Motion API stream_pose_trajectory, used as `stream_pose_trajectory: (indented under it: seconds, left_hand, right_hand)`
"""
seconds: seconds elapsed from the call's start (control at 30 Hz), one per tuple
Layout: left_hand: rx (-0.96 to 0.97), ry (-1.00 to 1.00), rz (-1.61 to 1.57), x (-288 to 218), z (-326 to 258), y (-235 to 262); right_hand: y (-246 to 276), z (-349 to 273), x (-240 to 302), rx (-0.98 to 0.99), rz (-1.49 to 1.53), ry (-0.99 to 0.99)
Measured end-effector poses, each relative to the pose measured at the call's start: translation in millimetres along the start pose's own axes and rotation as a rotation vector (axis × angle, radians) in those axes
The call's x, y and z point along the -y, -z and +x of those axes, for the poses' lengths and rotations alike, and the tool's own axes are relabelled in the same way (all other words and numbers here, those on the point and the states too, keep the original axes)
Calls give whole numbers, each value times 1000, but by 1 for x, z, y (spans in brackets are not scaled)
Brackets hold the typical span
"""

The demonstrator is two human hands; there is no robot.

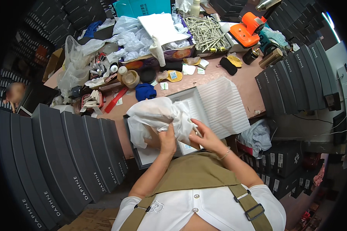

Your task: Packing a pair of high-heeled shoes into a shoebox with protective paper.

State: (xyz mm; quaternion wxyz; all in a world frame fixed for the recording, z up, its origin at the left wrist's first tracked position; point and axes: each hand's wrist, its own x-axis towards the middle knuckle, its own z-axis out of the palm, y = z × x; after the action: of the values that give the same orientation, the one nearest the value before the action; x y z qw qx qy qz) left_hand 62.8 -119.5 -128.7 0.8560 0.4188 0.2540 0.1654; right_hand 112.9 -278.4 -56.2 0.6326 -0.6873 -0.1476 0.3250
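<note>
Scanning from the left, we see a row of long dark grey cardboard boxes (61, 161) stacked on edge beside the pinkish table (235, 82), then a red plastic comb-like tool (115, 99) and a crumpled blue cloth (145, 91) lying farther back on it. Nearer us sits an open grey shoe box with a white lining (189, 102), and over its left part we hold a bundle of crumpled white tissue paper (158, 115). Our left hand (167, 140) grips the lower edge of that bundle, fingers curled and pressed into the paper. Just beside it, our right hand (206, 136) has its grip spread, fingertips touching the right side of the paper above the box. Right of the box lies a sheet of white ribbed foam wrap (223, 106), touching its edge. Farther back on the right stands an orange heat gun (248, 29), with more dark grey boxes (297, 77) beyond.
</note>
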Motion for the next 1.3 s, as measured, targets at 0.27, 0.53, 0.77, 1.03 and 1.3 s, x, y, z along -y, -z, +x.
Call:
stream_pose_trajectory:
  seconds: [0.27,0.53,0.77,1.03,1.3]
  left_hand:
    - [340,331,-364,-72,20,-8]
    - [78,187,-648,-100,71,17]
    - [126,-1209,567,-165,11,-54]
    - [893,-155,1170,-5,14,-12]
    - [1279,412,880,-96,38,-84]
  right_hand:
    - [40,-14,-3,91,172,-25]
    - [83,-19,19,93,114,-167]
    - [122,-1,-1,-246,258,-169]
    - [155,8,71,-303,-684,97]
    - [86,42,138,641,-1041,272]
